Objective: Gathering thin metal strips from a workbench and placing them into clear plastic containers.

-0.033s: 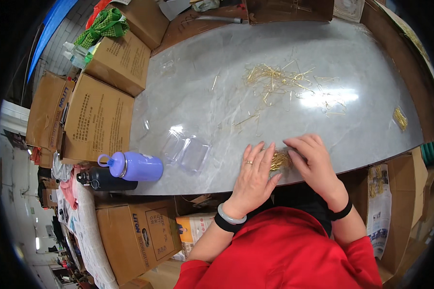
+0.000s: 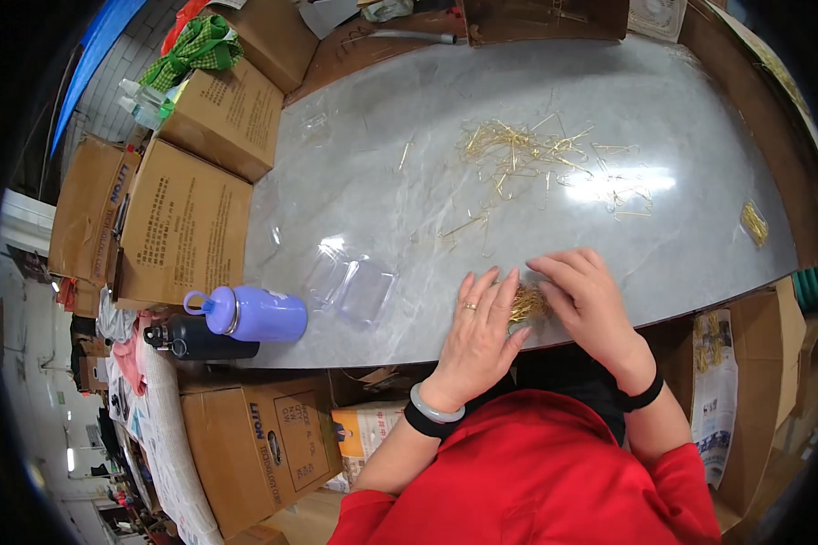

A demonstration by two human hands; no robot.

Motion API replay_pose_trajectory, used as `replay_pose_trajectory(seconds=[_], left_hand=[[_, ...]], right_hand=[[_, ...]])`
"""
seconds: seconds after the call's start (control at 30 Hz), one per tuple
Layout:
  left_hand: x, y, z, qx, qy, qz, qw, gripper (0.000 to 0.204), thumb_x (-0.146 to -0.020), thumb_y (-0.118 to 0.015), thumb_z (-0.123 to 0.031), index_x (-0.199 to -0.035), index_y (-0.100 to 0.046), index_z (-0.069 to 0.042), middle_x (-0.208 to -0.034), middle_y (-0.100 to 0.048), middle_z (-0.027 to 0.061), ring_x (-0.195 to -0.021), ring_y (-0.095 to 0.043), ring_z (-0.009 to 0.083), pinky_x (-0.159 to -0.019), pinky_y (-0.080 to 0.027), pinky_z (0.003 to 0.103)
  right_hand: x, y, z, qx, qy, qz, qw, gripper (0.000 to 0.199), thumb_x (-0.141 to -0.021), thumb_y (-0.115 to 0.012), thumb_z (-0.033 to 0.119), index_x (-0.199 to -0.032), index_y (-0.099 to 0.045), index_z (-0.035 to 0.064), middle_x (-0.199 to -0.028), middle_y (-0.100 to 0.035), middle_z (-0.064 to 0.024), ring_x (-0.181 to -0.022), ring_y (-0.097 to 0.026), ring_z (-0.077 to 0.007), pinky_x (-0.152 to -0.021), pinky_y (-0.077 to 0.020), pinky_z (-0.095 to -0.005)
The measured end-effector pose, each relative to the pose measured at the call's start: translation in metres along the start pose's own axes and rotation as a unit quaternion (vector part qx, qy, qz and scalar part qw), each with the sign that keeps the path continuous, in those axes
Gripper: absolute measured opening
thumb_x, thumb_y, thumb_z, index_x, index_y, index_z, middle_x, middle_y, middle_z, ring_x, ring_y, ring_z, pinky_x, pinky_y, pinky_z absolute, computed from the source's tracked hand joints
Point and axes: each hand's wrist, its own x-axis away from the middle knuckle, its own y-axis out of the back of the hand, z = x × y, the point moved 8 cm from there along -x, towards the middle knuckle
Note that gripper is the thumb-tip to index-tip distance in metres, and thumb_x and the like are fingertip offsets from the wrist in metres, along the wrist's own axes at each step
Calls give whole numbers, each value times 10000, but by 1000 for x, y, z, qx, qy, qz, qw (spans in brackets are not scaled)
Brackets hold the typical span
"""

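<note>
A dense bundle of thin gold wire hooks point(image 2: 524, 304) lies between my hands at the near edge of the grey table. My left hand point(image 2: 480, 327) rests against its left side, fingers stretched out and slightly apart, thumb toward the bundle. From the right, my right hand point(image 2: 586, 304) curls over it with bent fingers held close together; its fingertips are at the far side of the bundle. Part of the bundle is hidden under the fingers. Farther out on the table spreads a loose, tangled heap of gold wire hooks point(image 2: 518, 150).
Clear plastic boxes point(image 2: 368, 291) lie left of my hands, near a purple bottle point(image 2: 268, 314) and a black bottle point(image 2: 211, 339) on its side. Cardboard boxes point(image 2: 186, 222) line the left edge. A small packed bundle of gold hooks point(image 2: 754, 223) lies far right.
My right hand has shifted slightly left and away from me over the bundle. My left hand stays in place.
</note>
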Motion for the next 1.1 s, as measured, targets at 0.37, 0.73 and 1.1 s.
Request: replay_pose_trajectory(seconds=[0.37, 0.73, 1.1], left_hand=[[1, -1, -5, -4, 6, -22, 1000, 803, -855, -723, -129, -1529, -312, 16, -1379, -494, 215, -1351, -440, 382, -1179, -295, 562], [1, -2, -9, -51, -14, -31, 998, 734, -880, -680, -118, -1523, -344, 0, -1340, -500, 190, -1333, -454, 377, -1166, -314, 560], [1, -5, -7, -48, -9, -35, 998, 733, -897, -692, -187, -1506, -348, 29, -1330, -515, 197, -1325, -464, 365, -1161, -321, 556]], right_hand=[[-2, -21, -23, -181, -249, -12, 951, 335, -830, -623, 7, -1163, -664, 3, -872, -657, -112, -771, -639, -227, -706, -525, -343], [-11, -23, -15, -13, -166, 20, 986, 197, -845, -608, 30, -1003, -724, 9, -823, -626, -105, -721, -623, -196, -672, -504, -314], [36, -15, -48, -297, -281, -153, 900, 193, -923, -580, -40, -1111, -610, -10, -942, -637, -48, -778, -612, -102, -706, -512, -261]])
